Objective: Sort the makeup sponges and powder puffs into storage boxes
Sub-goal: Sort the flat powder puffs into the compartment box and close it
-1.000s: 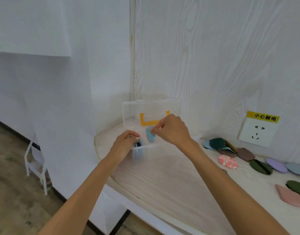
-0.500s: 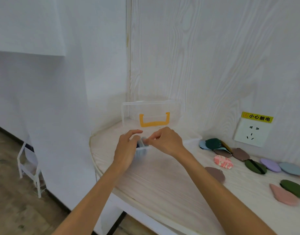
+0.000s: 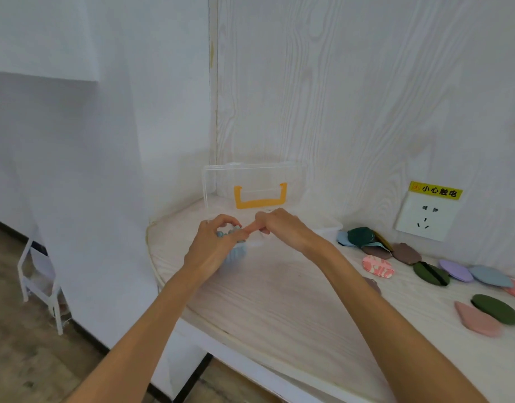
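A clear storage box (image 3: 327, 228) stands in the table's corner, its lid (image 3: 250, 175) with an orange handle (image 3: 259, 202) raised against the wall. My left hand (image 3: 214, 247) curls round a stack of light blue powder puffs (image 3: 238, 254) standing on edge at the box's left end. My right hand (image 3: 283, 228) is just right of it, index finger stretched out onto the top of the stack and the other fingers curled, holding nothing I can see. Loose puffs lie to the right: dark green (image 3: 359, 235), pink patterned (image 3: 377, 266), brown (image 3: 406, 253), lilac (image 3: 455, 270).
More puffs lie at the far right, a pink one (image 3: 477, 318) and a dark green one (image 3: 496, 309). A wall socket (image 3: 424, 219) with a yellow warning label sits above them. The table's rounded edge (image 3: 163, 286) drops to the floor at left, near a white stand (image 3: 41, 289).
My right hand has lowered the light blue puff into the box beside the stack and let it go. My left hand has closed round the stack.
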The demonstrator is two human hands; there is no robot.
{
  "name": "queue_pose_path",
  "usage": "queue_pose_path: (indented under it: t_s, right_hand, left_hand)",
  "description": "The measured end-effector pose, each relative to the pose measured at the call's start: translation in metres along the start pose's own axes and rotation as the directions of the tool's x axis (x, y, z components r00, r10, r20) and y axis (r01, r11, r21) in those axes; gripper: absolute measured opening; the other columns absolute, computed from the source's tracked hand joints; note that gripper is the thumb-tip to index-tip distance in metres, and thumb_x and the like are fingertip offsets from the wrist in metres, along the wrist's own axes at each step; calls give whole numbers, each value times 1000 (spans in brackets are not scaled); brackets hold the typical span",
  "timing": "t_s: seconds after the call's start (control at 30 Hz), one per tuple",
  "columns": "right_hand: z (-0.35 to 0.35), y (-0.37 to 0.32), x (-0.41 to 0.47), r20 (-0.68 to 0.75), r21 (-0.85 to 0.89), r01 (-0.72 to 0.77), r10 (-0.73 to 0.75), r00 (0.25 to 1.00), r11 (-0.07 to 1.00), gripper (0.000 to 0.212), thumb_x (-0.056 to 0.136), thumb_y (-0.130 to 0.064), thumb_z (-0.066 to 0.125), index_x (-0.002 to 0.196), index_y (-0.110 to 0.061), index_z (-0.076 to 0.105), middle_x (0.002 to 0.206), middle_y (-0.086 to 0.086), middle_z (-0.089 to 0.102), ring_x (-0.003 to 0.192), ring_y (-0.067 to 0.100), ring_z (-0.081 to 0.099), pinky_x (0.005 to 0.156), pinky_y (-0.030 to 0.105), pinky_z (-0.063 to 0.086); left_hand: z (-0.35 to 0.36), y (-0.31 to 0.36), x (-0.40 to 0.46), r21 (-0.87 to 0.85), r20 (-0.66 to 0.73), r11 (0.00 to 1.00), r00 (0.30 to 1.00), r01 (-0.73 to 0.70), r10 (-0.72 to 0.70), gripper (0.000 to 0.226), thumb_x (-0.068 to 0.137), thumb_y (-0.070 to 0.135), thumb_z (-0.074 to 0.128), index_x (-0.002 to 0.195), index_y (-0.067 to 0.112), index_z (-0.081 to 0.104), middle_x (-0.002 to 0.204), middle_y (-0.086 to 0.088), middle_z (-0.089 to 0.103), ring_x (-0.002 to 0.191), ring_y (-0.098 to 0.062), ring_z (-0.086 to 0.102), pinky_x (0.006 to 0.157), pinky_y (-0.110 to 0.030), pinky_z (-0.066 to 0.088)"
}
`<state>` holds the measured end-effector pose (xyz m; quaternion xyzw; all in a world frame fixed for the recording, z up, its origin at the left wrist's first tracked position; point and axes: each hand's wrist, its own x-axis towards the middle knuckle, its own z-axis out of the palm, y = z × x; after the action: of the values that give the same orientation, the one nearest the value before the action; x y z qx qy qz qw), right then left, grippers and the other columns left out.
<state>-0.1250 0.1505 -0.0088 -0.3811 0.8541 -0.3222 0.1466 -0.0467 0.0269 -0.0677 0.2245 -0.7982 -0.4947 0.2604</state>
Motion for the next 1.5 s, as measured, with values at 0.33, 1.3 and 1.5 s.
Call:
queue_pose_path:
  t_s: [0.33,1.3,1.5]
  right_hand:
    - [-38,34,-7,-642,117,313,-169,748,942,21,90,-18,51,81,-25,69,82,-8,67,73,12,59,71,25,46]
    - [-65,130,-9,-824,-9,-130,67,563,991,36,97,-24,44,69,-7,57,81,11,60,76,26,57,63,30,39]
    - [-41,47,-10,-758,400,363,82,647,841,33,99,-26,46,72,-14,62,62,-1,61,43,1,52,44,15,36]
  left_hand:
    - [5,-3,-1,-11,-50,1000,999,-10,10,13,64,45,60,74,37,59,117,0,57,100,-15,53,79,-31,33]
    - [4,-8,6,-112,21,994,1000,-18,21,41,40,57,58,74,35,61,120,-7,57,111,-20,52,88,-32,36]
    - [2,-6,6,-123,55,992,998,9,-2,27,50,44,65,74,33,61,122,-11,53,108,-19,51,81,-25,36]
